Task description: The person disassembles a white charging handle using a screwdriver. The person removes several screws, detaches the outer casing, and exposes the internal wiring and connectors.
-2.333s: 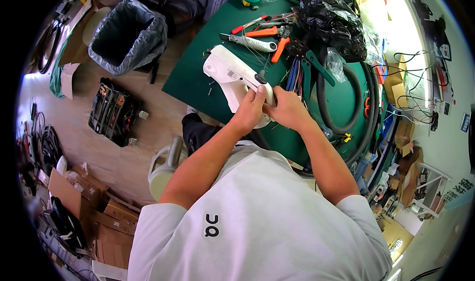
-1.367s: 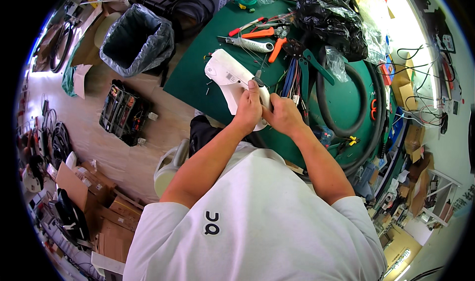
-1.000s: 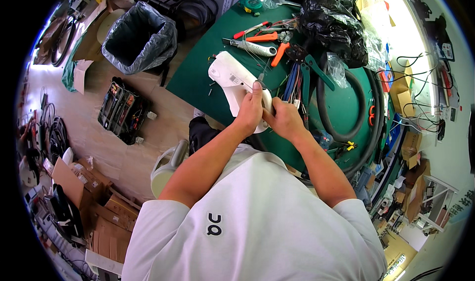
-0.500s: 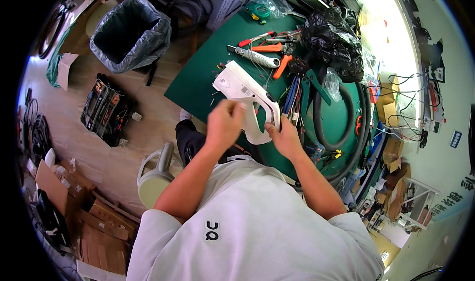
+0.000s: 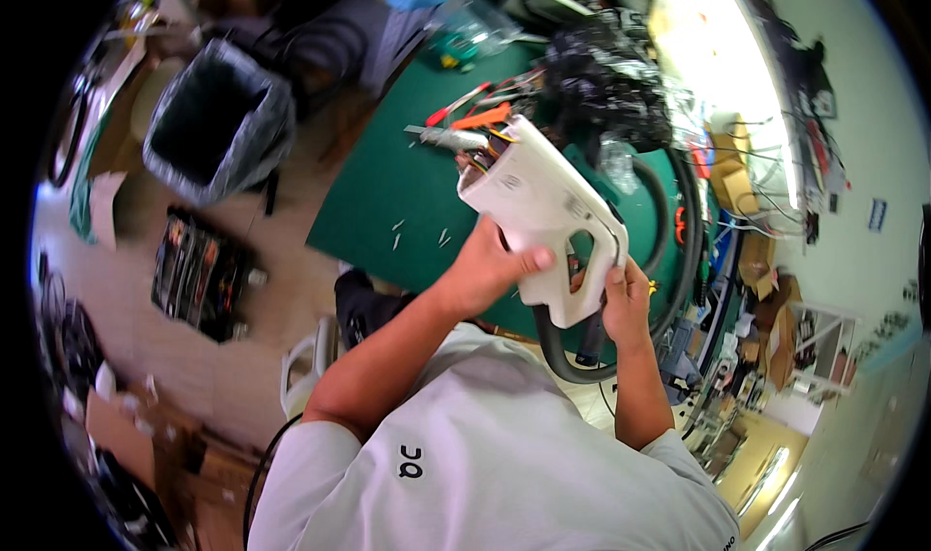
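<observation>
A white charging gun (image 5: 543, 202) is raised over the green-topped table, tilted with its open end toward the far left. Coloured wires (image 5: 497, 144) stick out of that end. My left hand (image 5: 488, 268) grips the body's lower side, thumb lying over the white shell and the other fingers hidden behind it. My right hand (image 5: 627, 304) is closed round the looped handle. A thick black cable (image 5: 553, 347) hangs from below the handle and curves right. Just beyond the gun's open end lie a utility knife (image 5: 448, 138) and an orange-handled tool (image 5: 482, 117), partly covered by the gun.
White scraps (image 5: 444, 238) dot the green table (image 5: 364, 202). A black plastic bag (image 5: 606, 81) and a green tape measure (image 5: 456, 51) lie at the far side. Left on the floor stand a lined bin (image 5: 276, 129) and a black tool crate (image 5: 199, 275). A stool (image 5: 315, 357) is beside me.
The charging gun has come up nearer and to the right, now hiding several tools. My left hand, earlier blurred over its side, now grips the body. The whole view has shifted.
</observation>
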